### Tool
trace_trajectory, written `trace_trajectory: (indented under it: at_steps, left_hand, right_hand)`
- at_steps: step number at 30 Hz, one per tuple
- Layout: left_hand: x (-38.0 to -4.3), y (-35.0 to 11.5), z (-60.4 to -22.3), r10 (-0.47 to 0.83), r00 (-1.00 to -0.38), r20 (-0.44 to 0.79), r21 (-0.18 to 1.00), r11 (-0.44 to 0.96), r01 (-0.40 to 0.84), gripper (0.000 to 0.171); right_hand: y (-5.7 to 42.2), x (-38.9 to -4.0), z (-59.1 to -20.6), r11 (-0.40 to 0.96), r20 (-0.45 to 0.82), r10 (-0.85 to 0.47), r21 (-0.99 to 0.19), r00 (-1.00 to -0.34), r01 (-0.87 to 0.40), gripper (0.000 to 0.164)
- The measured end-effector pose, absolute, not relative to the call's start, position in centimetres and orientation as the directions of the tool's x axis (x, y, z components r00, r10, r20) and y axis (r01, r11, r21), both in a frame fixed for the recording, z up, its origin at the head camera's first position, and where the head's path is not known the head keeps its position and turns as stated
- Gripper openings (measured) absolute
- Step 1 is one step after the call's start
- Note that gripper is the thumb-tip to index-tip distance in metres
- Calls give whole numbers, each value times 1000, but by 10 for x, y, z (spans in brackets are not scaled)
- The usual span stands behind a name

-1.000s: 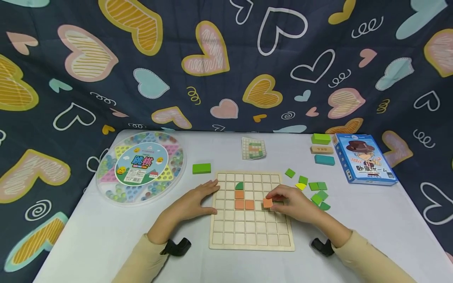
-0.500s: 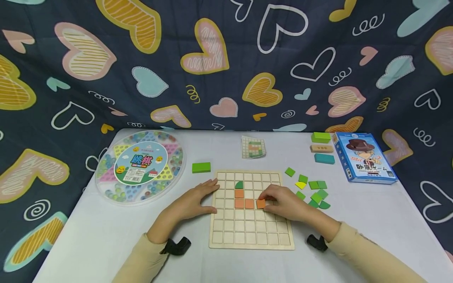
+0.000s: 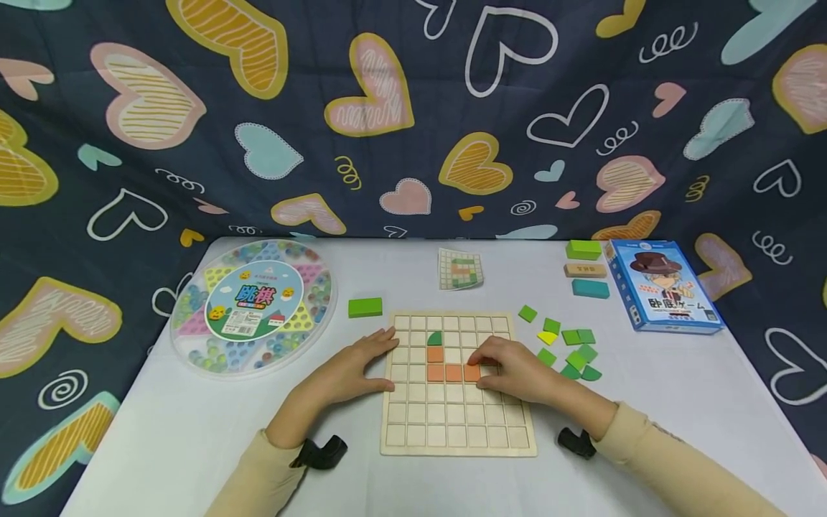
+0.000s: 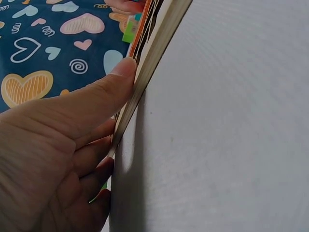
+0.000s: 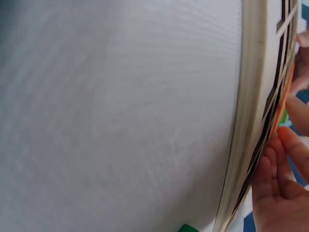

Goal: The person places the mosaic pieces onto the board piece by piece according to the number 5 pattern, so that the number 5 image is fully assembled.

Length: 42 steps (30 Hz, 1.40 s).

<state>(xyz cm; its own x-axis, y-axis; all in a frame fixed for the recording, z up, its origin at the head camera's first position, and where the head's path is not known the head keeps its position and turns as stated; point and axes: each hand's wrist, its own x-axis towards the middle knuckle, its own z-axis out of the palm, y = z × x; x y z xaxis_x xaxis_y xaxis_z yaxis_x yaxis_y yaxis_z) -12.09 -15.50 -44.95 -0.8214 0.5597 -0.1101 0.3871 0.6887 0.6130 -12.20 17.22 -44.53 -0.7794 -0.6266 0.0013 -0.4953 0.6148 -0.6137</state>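
Observation:
A wooden grid board (image 3: 447,435) lies flat on the white table. My left hand (image 3: 352,369) rests against its left edge, thumb and fingers spread; in the left wrist view the thumb touches the rim of the board (image 4: 153,54). Over the grid, my right hand (image 3: 517,368) pinches an orange square tile (image 3: 472,373) between thumb and fingers. That tile sits at the right end of a row with two other orange tiles (image 3: 444,373). Above the row's left end are another orange tile (image 3: 436,354) and a dark green quarter-round tile (image 3: 435,338).
Several loose green tiles (image 3: 571,337) and a yellow tile (image 3: 547,337) lie right of the board. Behind it is a printed pattern card (image 3: 459,269). A round marble-game case (image 3: 194,319), a green block (image 3: 365,307), small blocks (image 3: 584,270) and a blue box (image 3: 665,287) stand around.
My right hand has carried the orange tile leftward across the grid, and it now lines up beside the other two in the row. The left hand keeps its place.

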Motion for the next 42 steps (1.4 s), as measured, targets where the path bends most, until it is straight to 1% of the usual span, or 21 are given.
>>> trace_trajectory:
  at_steps: [3,8,16,20,25,29,33,42]
  left_hand:
    - [-121,-155,-449,571,-815,-100,612,681,402,76]
    - [-122,-155,-448,580,-808,-98,606,679,414,76]
    - [-122,-155,-449,574,-813,-100,601,686,410,77]
    - [-122,-155,-448,577,-810,-100,603,683,412,76]
    - [-122,-155,-448,574,-812,-105,604,685,407,76]
    - [-122,-155,-450,580,-808,-105,606,682,410,77]
    - [-122,-155,-451,579,-808,-105,607,681,409,77]
    - [-123,-156,-452,577,-811,-97,602,683,413,77]
  right_hand:
    - [177,-122,-443,609,-3,-603,-648,-798,-458,34]
    - [191,-125,-433,622,-9,-525,-687,-851,-376,40]
    - [227,-151,-428,679,13,-410,-663,-912,-314,44]
    - [244,-165,-428,705,-48,-346,-672,-937,-226,45]
    - [257,-178,-431,721,-160,-296,-684,-942,-111,48]
    - [261,-182,-435,740,-212,-284,-669,-935,-74,50]
    - [260,-186,-438,760,-216,-274,-646,-937,-73,50]
    - [256,-193,-444,792,-201,-256,-604,-945,-86,43]
